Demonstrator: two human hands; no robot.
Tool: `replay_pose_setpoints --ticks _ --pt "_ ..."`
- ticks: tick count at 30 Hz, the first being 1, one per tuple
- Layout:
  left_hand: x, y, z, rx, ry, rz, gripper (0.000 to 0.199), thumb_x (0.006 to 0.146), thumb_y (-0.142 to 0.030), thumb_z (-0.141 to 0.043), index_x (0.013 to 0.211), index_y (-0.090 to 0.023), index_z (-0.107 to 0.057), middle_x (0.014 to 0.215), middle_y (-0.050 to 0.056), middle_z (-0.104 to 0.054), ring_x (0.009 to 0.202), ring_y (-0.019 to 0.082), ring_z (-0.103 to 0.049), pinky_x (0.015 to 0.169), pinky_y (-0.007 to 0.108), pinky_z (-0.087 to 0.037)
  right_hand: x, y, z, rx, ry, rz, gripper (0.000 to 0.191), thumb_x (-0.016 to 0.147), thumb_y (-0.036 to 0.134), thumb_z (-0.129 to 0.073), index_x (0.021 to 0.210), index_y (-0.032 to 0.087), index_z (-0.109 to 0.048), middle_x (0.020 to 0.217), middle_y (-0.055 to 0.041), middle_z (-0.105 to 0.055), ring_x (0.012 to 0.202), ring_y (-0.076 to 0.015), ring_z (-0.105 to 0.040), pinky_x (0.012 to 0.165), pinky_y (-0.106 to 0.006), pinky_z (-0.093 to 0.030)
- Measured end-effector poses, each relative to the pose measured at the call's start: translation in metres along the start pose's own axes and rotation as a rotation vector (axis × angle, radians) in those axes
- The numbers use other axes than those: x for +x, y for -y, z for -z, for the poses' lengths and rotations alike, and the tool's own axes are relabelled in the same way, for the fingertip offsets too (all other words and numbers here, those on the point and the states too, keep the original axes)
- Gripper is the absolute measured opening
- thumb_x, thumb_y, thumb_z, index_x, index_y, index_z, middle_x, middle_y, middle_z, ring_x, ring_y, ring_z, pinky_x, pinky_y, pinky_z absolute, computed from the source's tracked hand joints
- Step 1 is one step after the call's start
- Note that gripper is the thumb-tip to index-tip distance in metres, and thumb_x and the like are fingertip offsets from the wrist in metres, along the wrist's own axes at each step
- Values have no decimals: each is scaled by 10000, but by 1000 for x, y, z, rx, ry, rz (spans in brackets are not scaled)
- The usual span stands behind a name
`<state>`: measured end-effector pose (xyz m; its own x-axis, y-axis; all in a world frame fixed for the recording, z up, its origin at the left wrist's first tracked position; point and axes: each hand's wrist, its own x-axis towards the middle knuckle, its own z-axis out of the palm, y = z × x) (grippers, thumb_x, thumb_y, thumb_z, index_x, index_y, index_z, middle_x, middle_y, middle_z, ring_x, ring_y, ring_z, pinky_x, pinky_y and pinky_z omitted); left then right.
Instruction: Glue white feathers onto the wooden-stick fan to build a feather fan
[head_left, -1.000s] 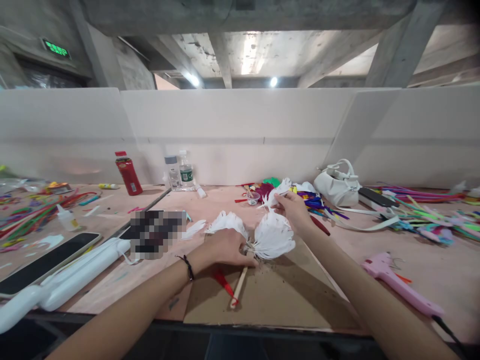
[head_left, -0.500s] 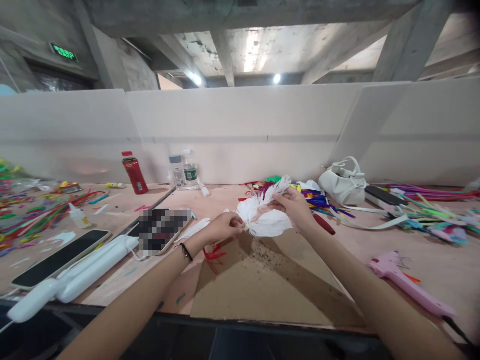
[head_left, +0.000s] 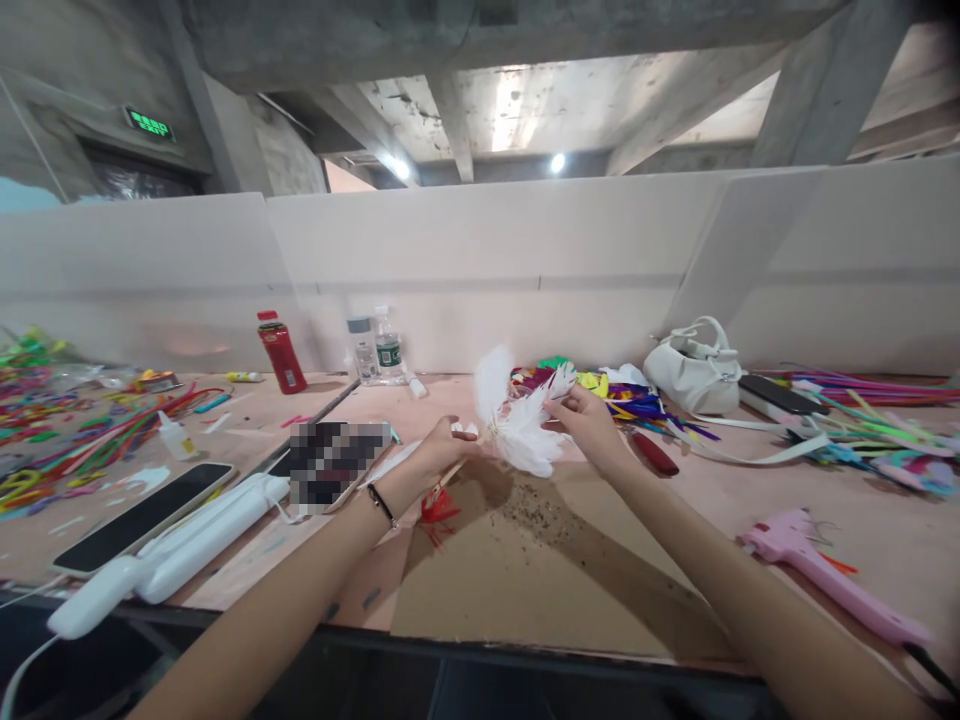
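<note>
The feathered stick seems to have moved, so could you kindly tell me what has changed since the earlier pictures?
The left hand has turned the stick, swinging its end with the red strands leftward and away from the person; the white feathers have shifted with it. The right hand still pinches feathers; the pink glue gun hasn't moved.

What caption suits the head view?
Left hand holding a stick, right hand pinching white feathers, cardboard below, pink glue gun to the right.
</note>
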<state>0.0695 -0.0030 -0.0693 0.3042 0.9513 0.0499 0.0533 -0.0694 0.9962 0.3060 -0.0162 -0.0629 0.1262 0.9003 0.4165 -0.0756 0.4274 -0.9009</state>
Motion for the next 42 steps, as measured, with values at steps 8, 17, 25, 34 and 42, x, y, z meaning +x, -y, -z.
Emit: replay_pose_setpoints --ticks 8,17,25,34,42 --pt "-7 -5 -1 35 191 15 357 705 -251 -827 1012 -140 -685 834 34 -701 658 123 -599 547 214 -408 -4 4 -3 -34 -49 56 367 702 450 -818 936 216 -661 866 -27 -739 793 -195 -696 734 -355 -644" --pt "-1 2 1 73 261 32 201 782 -283 -754 891 -138 -668 722 4 -657 617 117 -581 534 216 -428 -4 3 -2 -110 -67 101 291 713 414 -812 860 216 -658 768 -21 -707 696 -204 -666 635 -368 -635" --pt "-1 1 1 84 251 2 279 774 -308 -756 991 -151 -681 820 21 -692 646 125 -606 522 216 -421 -5 -3 -4 -178 -35 149 252 752 401 -781 901 228 -674 831 -38 -735 717 -223 -681 631 -368 -617" --pt "-6 -1 -1 208 237 -80 393 812 -531 -743 878 -155 -647 662 -25 -589 539 95 -494 471 204 -310 -9 0 -4 -289 -54 184 210 790 399 -749 893 235 -667 802 -50 -745 663 -239 -685 556 -349 -552" --pt "-7 -5 -2 409 213 -158 543 845 -659 -625 601 -176 -576 506 -10 -552 451 102 -438 480 233 -347 -15 9 -10 -369 -61 237 163 775 368 -750 832 239 -669 784 -41 -750 720 -256 -697 648 -352 -506"
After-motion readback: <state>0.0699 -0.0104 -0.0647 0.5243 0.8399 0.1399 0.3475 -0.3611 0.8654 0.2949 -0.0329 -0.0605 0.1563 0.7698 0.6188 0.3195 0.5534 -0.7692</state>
